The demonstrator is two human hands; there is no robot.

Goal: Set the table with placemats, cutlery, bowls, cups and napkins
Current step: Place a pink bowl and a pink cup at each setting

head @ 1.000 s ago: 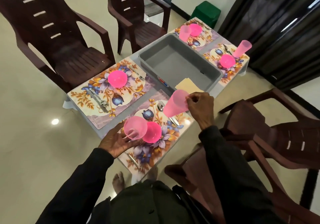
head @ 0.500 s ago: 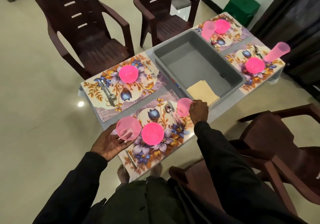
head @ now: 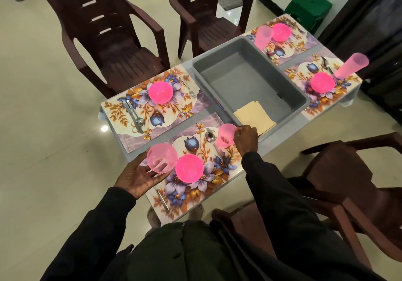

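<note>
Four floral placemats lie on the table, each with a pink bowl and cutlery. On the near placemat (head: 226,172) stand a pink bowl (head: 189,168) and a spoon (head: 210,138). My right hand (head: 245,138) grips the rim of a pink cup (head: 225,136) standing upright on that mat's far right corner. My left hand (head: 139,177) holds another pink cup (head: 161,158) from below, mouth toward me, above the mat's left edge. The left far placemat (head: 121,115) carries a bowl (head: 160,92), a knife, a spoon and a fork. Both placemats at the far right have a cup beside the bowl.
A grey tub (head: 250,80) sits mid-table with folded cream napkins (head: 253,118) in its near corner. Dark brown chairs stand at the left rear (head: 104,37), rear (head: 208,13) and right (head: 352,185). A green stool (head: 309,6) is behind the table.
My right hand lowered its pink cup from the air and stood it upright on the near placemat's far right corner. My left hand keeps the other cup at the mat's left side.
</note>
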